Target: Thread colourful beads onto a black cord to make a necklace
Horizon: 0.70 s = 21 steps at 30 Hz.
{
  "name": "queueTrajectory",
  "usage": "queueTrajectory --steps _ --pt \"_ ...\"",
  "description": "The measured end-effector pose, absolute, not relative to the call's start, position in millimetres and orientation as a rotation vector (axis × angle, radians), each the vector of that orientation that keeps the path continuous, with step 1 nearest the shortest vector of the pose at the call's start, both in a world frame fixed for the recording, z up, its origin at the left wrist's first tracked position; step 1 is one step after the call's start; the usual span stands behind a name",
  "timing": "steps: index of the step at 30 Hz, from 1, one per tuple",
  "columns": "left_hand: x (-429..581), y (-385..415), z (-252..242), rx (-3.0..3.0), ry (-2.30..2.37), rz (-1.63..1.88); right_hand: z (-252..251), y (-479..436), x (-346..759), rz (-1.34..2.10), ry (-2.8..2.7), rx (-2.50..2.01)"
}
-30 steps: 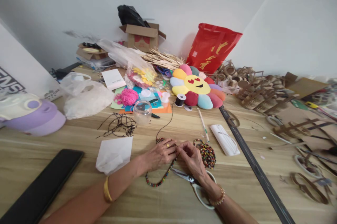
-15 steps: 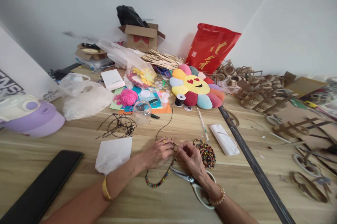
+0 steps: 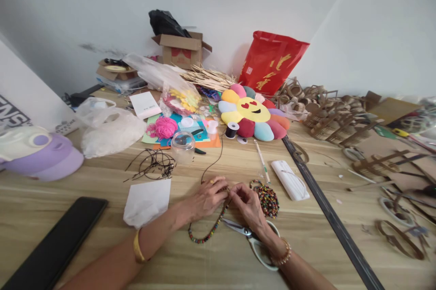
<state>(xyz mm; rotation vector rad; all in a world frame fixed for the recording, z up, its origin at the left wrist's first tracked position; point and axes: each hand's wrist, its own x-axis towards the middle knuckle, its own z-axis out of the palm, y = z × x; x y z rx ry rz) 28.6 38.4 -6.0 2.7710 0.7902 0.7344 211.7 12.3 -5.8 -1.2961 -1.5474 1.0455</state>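
At the middle of the table my left hand [image 3: 210,198] is closed, its fingertips meeting those of my right hand. My right hand [image 3: 245,200] pinches the black cord [image 3: 222,154] at the upper end of a strand of multicoloured beads [image 3: 208,239]. The cord runs from a black spool [image 3: 232,130] to the fingers, and the strand curves down onto the table. What lies between the left fingertips is mostly hidden. Scissors [image 3: 259,253] with white handles lie partly under my right wrist. A heap of strung beads [image 3: 268,200] sits just right of that hand.
A clear jar [image 3: 183,145], tangled black cord [image 3: 155,164] and white paper [image 3: 147,201] lie left of the hands. To the right are a white case [image 3: 290,180] and a black strip [image 3: 327,208]. A flower cushion [image 3: 252,109] and pink yarn [image 3: 165,127] stand farther back.
My left fingers have closed in toward my right fingertips at the cord. My right hand stays nearly where it was, and the view has tilted very slightly.
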Motion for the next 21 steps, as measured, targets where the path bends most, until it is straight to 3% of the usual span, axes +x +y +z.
queueTrajectory --steps 21 --pt "34.1 36.3 -9.8 2.708 0.817 0.736 1.2 10.5 208.6 1.03 -1.538 -1.303"
